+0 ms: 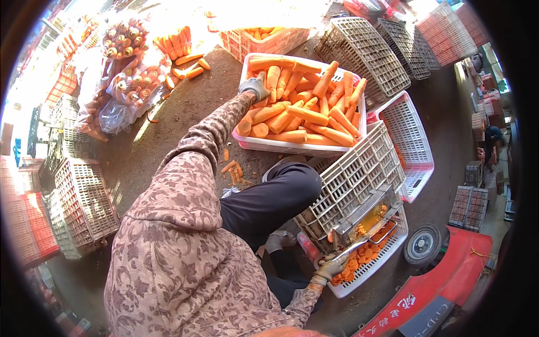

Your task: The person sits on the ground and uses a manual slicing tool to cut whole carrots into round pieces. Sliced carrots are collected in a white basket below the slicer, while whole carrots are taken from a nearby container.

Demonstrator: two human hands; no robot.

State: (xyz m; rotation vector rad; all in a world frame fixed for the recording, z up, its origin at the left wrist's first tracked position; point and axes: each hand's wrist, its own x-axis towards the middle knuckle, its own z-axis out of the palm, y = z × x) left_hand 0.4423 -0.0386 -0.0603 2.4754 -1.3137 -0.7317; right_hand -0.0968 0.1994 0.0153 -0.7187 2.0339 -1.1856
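My left hand point(254, 87), in a grey work glove, reaches onto the left side of a white plastic basket point(290, 145) heaped with peeled carrots point(309, 113). It touches the carrots there; whether its fingers grip one is hard to see. Low on the right, my gloved right hand point(332, 268) is closed around the metal handle point(351, 249) of a slicer point(358, 215). That slicer is mounted against a tilted, dirty white crate point(358, 172). Orange carrot slices point(358, 261) lie below it in another white basket point(347, 288).
Carrots in clear plastic bags point(134, 84) stand at the upper left. Stacked crates point(86, 202) line the left side, and more crates point(366, 54) stand upper right. A red vehicle point(425, 282) with a wheel point(422, 244) is at the lower right. Carrot scraps point(233, 170) litter the ground.
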